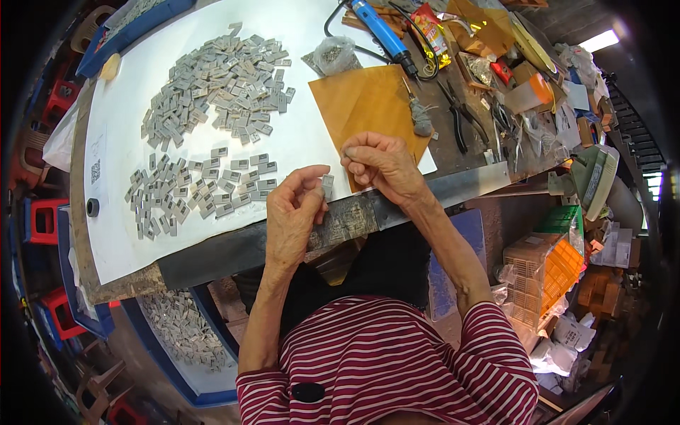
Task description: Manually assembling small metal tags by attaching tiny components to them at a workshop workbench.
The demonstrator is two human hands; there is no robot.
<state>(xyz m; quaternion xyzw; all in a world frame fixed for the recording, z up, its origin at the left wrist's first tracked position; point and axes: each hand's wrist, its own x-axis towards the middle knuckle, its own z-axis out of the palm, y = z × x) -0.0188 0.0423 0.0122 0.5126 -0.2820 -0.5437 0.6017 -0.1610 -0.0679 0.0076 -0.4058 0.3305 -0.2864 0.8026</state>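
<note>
My left hand (290, 212) pinches a small grey metal block (327, 183) upright between thumb and fingers, just over the table's front edge. Close by on its right, my right hand (386, 166) has thumb and fingertips pressed together over a brown sheet (354, 99). Whatever those fingertips hold, if anything, is too small to make out. Left of my hands, a loose spread of similar grey blocks (202, 185) lies on white paper (117, 234), many with a dark rectangular mark. Behind it sits a larger, denser heap of grey blocks (219, 85).
A blue power screwdriver (379, 28) with a cable lies at the back. Pliers (462, 117), a clear bag of small parts (333, 55) and clutter crowd the right. A blue tray of blocks (205, 393) sits below the table at left; an orange crate (559, 273) stands lower right.
</note>
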